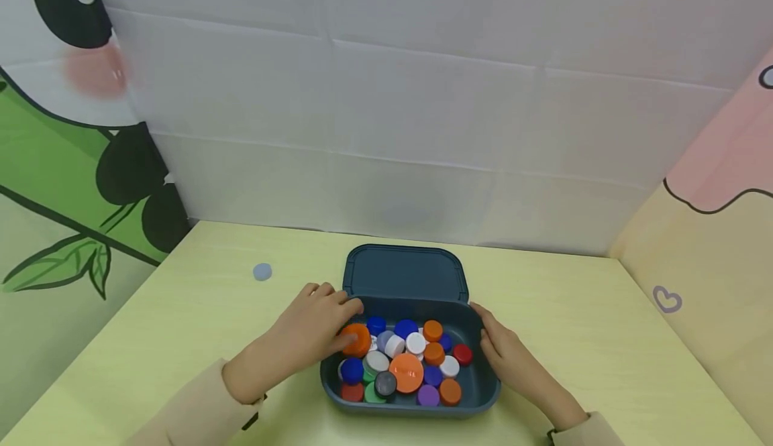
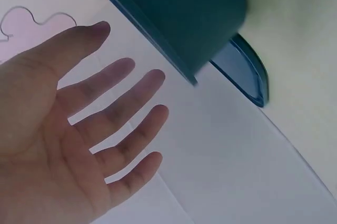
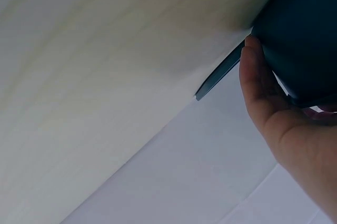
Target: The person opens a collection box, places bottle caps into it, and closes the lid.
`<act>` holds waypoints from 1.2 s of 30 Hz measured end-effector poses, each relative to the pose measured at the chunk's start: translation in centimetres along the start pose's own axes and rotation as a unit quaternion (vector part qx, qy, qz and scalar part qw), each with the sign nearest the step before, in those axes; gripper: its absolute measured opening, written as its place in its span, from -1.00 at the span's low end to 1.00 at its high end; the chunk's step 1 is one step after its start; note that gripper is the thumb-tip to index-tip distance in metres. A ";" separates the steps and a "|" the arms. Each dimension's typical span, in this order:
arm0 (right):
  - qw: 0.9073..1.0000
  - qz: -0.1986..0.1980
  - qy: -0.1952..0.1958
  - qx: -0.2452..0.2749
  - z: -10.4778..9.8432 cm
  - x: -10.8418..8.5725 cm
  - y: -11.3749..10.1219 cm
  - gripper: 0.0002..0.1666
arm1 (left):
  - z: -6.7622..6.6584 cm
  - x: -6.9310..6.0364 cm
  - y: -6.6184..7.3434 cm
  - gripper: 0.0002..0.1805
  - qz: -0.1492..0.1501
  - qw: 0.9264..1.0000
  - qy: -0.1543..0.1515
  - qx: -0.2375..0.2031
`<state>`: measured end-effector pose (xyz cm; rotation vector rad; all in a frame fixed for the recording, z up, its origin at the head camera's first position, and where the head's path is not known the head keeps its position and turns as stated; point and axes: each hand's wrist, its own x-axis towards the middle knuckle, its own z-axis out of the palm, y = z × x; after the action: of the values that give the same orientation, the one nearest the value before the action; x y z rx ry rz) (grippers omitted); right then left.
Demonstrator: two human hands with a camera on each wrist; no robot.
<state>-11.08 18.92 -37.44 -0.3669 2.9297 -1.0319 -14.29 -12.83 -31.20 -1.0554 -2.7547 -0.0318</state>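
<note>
A dark blue-green plastic box (image 1: 483, 382) holds several bottle caps in orange, blue, white, red, green, purple and grey. My left hand (image 1: 320, 325) hovers over the box's left rim, thumb toward a large orange cap (image 1: 360, 341). In the left wrist view this hand (image 2: 100, 118) has spread fingers and an empty palm, beside the box wall (image 2: 179, 18). At the box's right side, my right hand (image 1: 510, 355) grips the wall. The right wrist view shows its fingers (image 3: 253, 71) against the outside; the thumb is mostly hidden.
A matching lid (image 1: 404, 271) lies on the pale yellow table (image 1: 260, 345) directly behind the box. A flat grey-blue disc (image 1: 262, 271) shows at the table's back left. White sheeting (image 1: 398, 131) stands behind, with printed panels at both sides.
</note>
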 end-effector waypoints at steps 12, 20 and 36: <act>1.000 0.001 0.008 -0.002 0.5 -0.9 -0.8 -0.44 | 1.4 -0.9 -6.3 -0.65 -0.065 0.995 0.078 0.024; 1.000 0.012 0.014 -0.002 1.2 -2.1 -2.0 -0.44 | 2.5 -2.3 -10.5 -0.59 -0.102 0.991 0.068 0.048; 0.999 0.020 0.025 -0.008 2.0 -3.3 -3.5 -0.45 | 5.0 -3.3 -16.5 -0.61 -0.160 0.987 -0.026 0.024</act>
<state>-6.92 15.75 -37.07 -0.2868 2.9767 -1.0294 -23.71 -26.91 -35.88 -0.6019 -2.9261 0.0170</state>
